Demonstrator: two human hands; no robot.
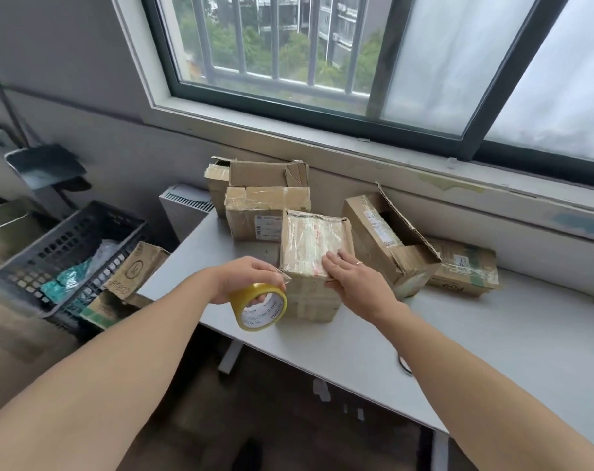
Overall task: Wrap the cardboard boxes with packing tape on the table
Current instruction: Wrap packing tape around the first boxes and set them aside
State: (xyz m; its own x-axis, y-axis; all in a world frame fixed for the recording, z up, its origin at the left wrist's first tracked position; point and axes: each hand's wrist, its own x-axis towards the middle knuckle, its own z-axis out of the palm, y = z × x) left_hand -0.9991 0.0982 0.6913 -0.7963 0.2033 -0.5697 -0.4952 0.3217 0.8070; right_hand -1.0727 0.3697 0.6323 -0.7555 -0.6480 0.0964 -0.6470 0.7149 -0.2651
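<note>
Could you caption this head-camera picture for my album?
Wrapping parcels: left hand grips yellow tape roll, right hand rests on tape-wrapped cardboard box.

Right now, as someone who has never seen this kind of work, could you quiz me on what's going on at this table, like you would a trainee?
1. True or false: the left hand holds the tape roll.
2. Pick one. How does the right hand meet the taped box in the middle?
A. It lies flat on the top of it.
B. It lifts it into the air.
C. It is nowhere near it.
3. Fill in the gap: the neighbouring box, just to the right of the taped one, has its flaps ____ (open or sealed).

Key: 1 true; 2 A; 3 open.
</note>
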